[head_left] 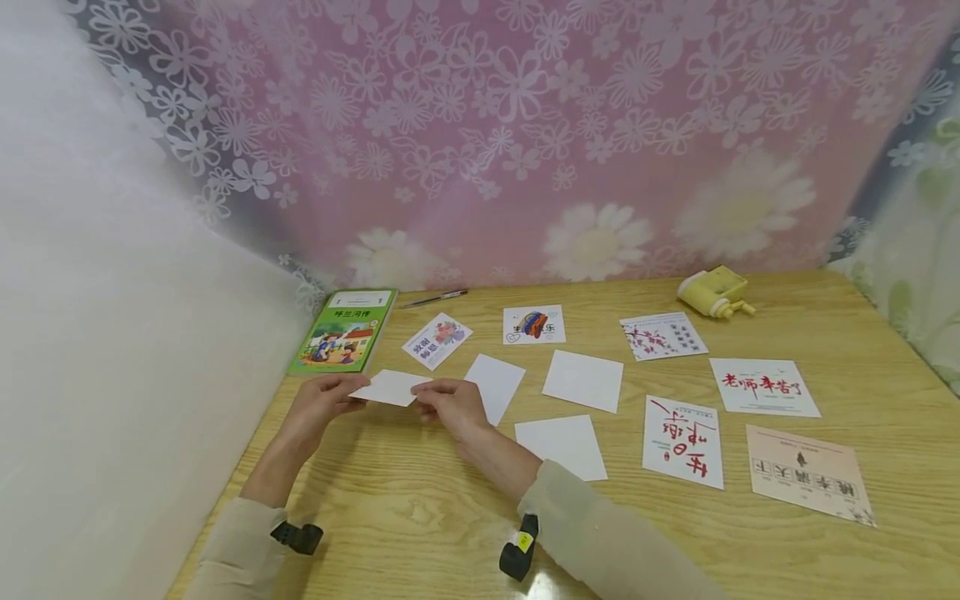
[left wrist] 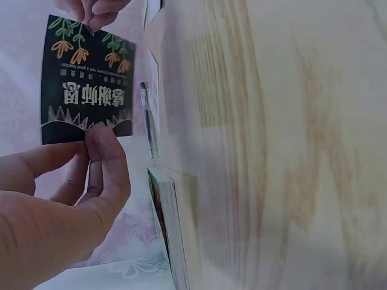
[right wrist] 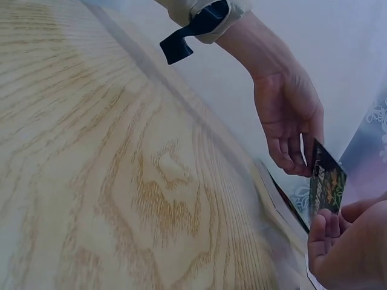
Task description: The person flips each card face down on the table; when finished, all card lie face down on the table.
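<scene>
Both hands, left hand (head_left: 318,400) and right hand (head_left: 448,403), pinch one small black-faced card (head_left: 392,387) above the wooden table (head_left: 420,517); ten paper cards lie spread, uncollected.

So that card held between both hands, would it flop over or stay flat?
The card probably stays fairly flat: pinched only at its ends by the left hand and right hand, it shows no sag. It is thin, so likely light and bendable.
</scene>
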### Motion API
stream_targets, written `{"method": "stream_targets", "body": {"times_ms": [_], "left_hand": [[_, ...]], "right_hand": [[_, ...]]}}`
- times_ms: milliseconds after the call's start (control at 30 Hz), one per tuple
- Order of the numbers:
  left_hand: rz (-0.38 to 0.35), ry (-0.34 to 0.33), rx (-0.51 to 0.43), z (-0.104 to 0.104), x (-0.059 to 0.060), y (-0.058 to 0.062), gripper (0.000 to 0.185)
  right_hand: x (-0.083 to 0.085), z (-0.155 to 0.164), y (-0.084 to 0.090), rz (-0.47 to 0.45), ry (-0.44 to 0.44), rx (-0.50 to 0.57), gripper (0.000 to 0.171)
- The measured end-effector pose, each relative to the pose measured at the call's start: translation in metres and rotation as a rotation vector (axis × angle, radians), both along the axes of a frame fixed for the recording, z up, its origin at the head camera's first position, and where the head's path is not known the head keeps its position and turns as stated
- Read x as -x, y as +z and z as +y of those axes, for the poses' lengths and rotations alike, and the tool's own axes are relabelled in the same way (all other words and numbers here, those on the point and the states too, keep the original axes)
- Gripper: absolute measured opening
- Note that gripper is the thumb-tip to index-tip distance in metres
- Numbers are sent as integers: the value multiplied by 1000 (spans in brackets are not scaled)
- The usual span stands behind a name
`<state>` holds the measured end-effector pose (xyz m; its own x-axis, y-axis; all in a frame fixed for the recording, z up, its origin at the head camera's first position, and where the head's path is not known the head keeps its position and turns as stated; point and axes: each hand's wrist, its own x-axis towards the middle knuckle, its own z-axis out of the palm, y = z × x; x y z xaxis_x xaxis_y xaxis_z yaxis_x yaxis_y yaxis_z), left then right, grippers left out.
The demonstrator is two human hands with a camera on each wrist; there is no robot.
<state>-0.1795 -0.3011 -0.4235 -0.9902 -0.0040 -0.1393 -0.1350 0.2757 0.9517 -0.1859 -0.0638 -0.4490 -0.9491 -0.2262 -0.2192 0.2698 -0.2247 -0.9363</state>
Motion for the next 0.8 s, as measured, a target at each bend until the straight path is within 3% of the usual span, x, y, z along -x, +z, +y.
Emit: {"method": "stream_targets", "body": {"times_ms": [267, 467, 667, 800], "left_hand": [[-27, -16, -12, 0, -3, -7, 50], [-49, -13, 12, 2, -6, -11, 44], [-93, 26, 62, 6, -9, -11, 38], [-137, 47, 54, 8, -10, -9, 36]], "right_hand": [[3, -1, -5, 35, -43, -53, 24], [8, -2, -10, 65, -61, -120, 29], [13, 1, -9, 176, -2, -380, 23], [14, 2, -7, 149, 49, -444, 19]]}}
